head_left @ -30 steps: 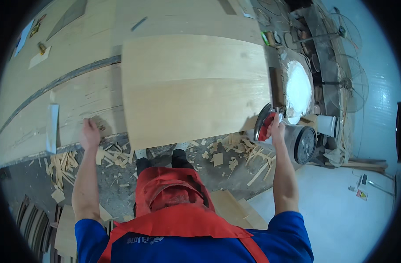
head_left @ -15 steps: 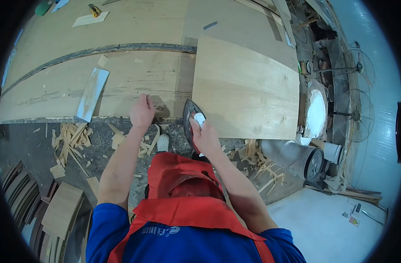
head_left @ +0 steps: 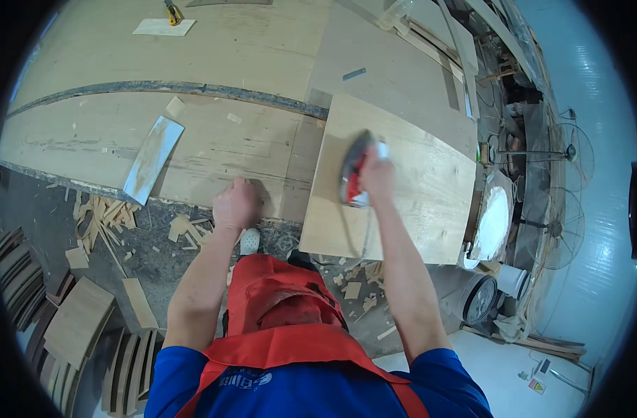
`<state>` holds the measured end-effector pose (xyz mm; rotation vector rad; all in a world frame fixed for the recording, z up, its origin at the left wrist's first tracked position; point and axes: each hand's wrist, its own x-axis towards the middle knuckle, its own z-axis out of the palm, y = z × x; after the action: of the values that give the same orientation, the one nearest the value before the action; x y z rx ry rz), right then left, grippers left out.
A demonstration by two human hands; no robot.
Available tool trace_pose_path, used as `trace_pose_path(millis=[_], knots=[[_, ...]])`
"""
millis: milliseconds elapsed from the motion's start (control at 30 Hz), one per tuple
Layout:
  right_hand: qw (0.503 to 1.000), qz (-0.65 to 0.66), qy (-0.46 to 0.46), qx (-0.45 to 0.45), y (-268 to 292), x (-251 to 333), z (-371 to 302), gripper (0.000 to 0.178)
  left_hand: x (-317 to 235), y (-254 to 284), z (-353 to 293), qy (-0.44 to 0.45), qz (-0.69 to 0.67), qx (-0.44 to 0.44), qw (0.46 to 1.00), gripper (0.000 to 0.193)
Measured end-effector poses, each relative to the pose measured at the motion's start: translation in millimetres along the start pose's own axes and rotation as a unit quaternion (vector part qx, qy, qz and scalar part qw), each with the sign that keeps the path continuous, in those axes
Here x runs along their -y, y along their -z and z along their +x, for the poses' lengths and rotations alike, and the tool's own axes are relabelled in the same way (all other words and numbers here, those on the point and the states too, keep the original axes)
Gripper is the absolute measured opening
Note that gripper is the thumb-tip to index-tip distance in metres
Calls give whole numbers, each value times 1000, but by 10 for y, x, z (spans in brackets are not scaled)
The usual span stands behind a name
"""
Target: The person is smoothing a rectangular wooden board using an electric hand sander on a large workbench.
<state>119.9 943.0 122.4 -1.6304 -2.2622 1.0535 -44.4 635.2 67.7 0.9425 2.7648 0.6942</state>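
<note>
My right hand (head_left: 379, 178) is closed round the handle of a red and dark clothes iron (head_left: 353, 174), blurred by motion. The iron is over the left part of a pale plywood panel (head_left: 416, 202); whether its plate touches the wood I cannot tell. A cord seems to trail from it toward the panel's front edge. To the left, my left hand (head_left: 236, 203) is closed with curled fingers near the front edge of the workbench (head_left: 214, 150). Anything inside those fingers is hidden.
A whitish strip (head_left: 153, 160) lies on the bench to the left. Farther back are a yellow utility knife (head_left: 172, 12) and a small metal piece (head_left: 354, 73). Wood scraps (head_left: 102, 216) litter the floor. Stacked boards (head_left: 78, 320) stand at lower left, fans (head_left: 559, 226) at right.
The iron, in my right hand, has gone from beside the panel's left edge up and right over the panel. My left hand stays closed near the bench edge. The view has shifted.
</note>
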Motion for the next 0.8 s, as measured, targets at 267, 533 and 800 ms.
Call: trace_pose_path(millis=[267, 533, 800], knots=[[934, -215, 286, -6, 9, 190, 807, 60, -17, -78, 17, 3, 46, -23, 999, 17], [986, 133, -99, -21, 567, 340, 1519, 56, -25, 64, -31, 29, 20, 2, 999, 16], [964, -66, 224, 126, -511, 1266, 1099, 52, -82, -170, 36, 20, 29, 2, 999, 13]])
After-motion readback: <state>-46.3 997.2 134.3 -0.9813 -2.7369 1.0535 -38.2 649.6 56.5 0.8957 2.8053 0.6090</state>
